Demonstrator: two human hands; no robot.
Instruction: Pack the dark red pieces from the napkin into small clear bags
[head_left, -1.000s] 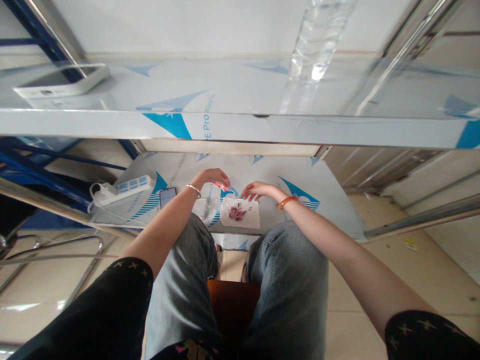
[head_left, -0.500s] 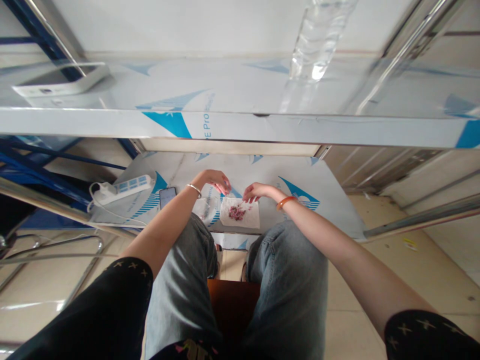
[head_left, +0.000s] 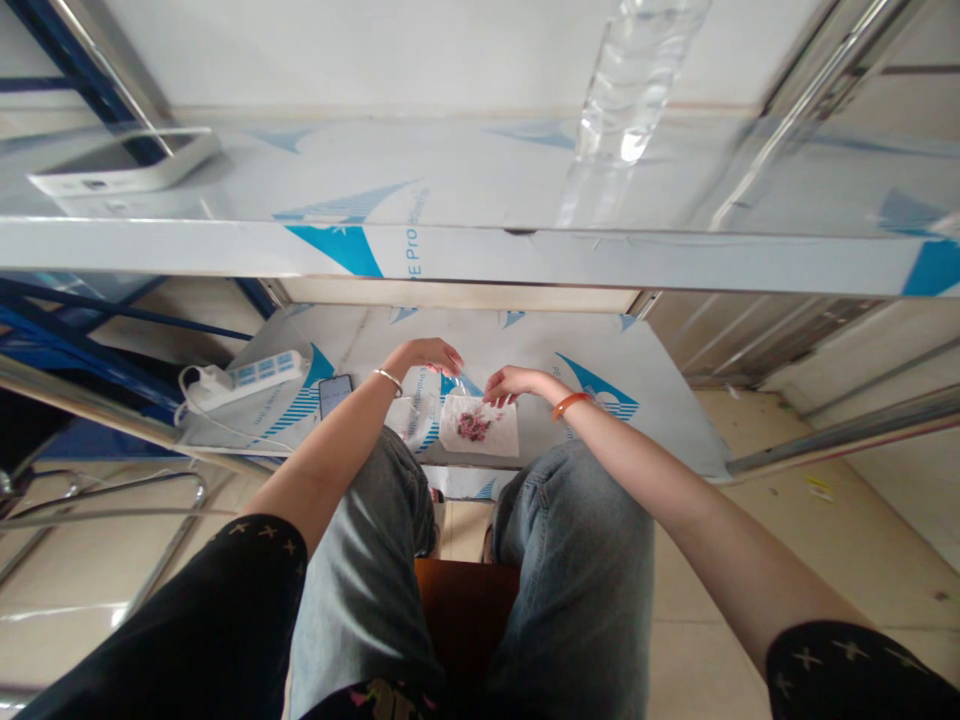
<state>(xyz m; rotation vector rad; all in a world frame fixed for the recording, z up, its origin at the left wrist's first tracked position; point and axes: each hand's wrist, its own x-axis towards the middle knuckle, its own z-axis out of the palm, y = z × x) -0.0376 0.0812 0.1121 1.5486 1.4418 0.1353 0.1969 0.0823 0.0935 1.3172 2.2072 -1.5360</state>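
A seated person in pale jeans leans over the film-covered steel lower shelf of a work table, both hands poised above a square white paper tissue that lies flat on the shelf just past the knees. At the tissue's middle sits a small loose heap of pink-red bits, too fine to identify from here.

The left hand, with a silver bangle at the wrist, hovers beyond the tissue's far left corner with its fingers curled. Whether they pinch anything cannot be told. The right hand, with an orange bangle at the wrist, has its fingertips drawn together at the tissue's far edge. Whether it grips the paper or only touches it cannot be made out.

The tissue looks thin, soft and nearly weightless, likely to crumple or slide on the slick film. Lifting it by two opposite edges or corners, so that it sags into a trough, would probably keep the heap together. The bits appear light and loose, apt to scatter at a jolt.

A crumpled clear wrapper lies just left of the tissue, with a dark smartphone and a white power strip farther left. A clear plastic bottle stands on the upper shelf.
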